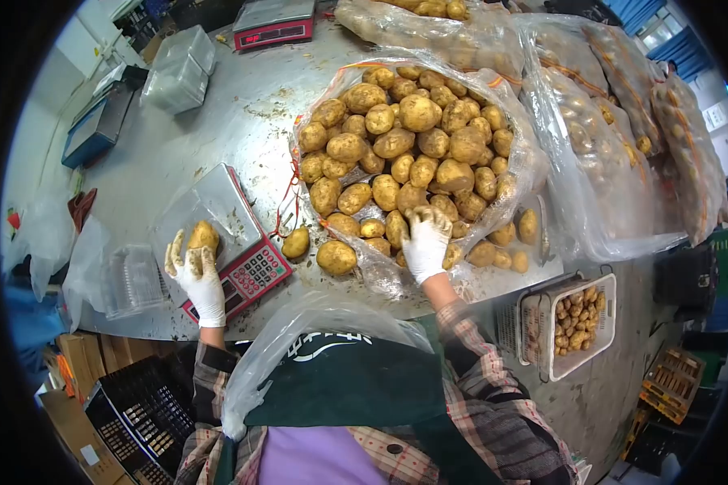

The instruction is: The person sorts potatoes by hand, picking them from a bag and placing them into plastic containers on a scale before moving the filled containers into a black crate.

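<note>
My left hand [194, 279], in a white glove with soiled fingertips, is over a clear plastic tray on the scale [251, 275]. Its fingers are spread, and a single potato [204, 236] lies right at their tips. A large heap of potatoes [394, 143] fills an opened clear plastic bag [510, 149] in front of me. At the near edge of that heap, my gloved right hand [427, 246] reaches in with its fingers bent round a potato, mostly covered by the hand. One loose potato [296, 242] rests beside the scale's keypad.
Full bags of potatoes [590, 137] crowd the right side. A white crate [607, 339] with small potatoes stands below the table edge. Stacked clear trays [178, 73] and a second red scale [273, 34] are at the back. More clear containers [133, 279] lie left.
</note>
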The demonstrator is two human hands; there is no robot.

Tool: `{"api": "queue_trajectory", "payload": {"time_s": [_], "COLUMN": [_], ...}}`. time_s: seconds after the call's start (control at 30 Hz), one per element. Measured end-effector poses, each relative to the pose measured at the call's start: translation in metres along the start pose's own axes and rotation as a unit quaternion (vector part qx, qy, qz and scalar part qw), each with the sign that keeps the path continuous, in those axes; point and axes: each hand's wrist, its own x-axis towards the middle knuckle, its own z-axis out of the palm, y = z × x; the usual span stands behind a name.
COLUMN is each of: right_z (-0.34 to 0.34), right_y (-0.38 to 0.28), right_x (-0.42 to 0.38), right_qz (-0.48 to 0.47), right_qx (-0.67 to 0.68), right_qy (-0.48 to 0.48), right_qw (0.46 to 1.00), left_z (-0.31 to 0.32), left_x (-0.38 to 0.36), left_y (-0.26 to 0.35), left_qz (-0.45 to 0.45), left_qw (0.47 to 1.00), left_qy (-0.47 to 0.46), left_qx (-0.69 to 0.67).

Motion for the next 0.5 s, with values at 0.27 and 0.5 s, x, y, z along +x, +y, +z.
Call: {"api": "queue_trajectory", "payload": {"time_s": [0.27,0.5], "right_z": [0.037,-0.032], "right_y": [-0.009,-0.029], "right_x": [0.013,0.009], "right_qz": [0.054,-0.006], "right_qx": [-0.087,0.292], "right_qy": [-0.123,-0.046], "right_qw": [0.987,0.955], "left_z": [-0.004,0.008], "left_x": [-0.011,-0.022], "left_y": [0.014,0.029], "left_qz": [0.033,-0.101], "left_qw": [0.999,0.948], "left_qy": [-0.008,-0.157], "left_qx": [0.024,-0.258]}}
